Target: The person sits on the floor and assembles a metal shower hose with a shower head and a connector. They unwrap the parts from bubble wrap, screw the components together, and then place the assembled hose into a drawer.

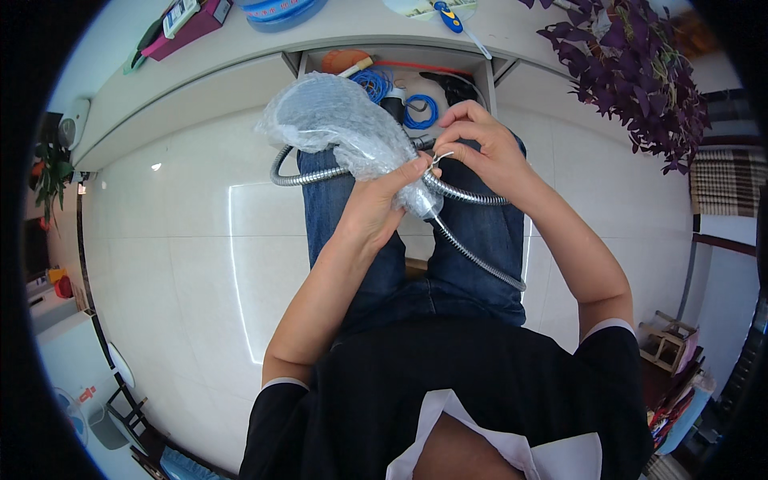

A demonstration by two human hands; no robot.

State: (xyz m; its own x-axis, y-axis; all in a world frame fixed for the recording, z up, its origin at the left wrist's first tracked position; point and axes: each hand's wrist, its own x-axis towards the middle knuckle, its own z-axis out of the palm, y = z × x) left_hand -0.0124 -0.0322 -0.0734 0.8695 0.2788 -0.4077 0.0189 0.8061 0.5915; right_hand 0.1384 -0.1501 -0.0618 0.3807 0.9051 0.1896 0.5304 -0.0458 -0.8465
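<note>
A shower head wrapped in clear bubble wrap (308, 112) lies over my knees, its broad end pointing far left. My left hand (376, 200) grips it near the handle's lower end. From that handle runs a shiny metal shower hose (480, 264), which loops across my lap and out to both sides of the shower head. My right hand (486, 156) pinches a thin white twist tie (442, 156) beside the hose, thumb and forefinger together, the other fingers curled above. The tie's lower part is hidden at my left fingertips.
Beyond my knees an open drawer (486, 80) holds blue cable coils (420, 112) and tools. On the counter (360, 30) lies a screwdriver (450, 18), near a blue water jug (280, 12). A purple-leaved plant (624, 72) hangs down at the far right.
</note>
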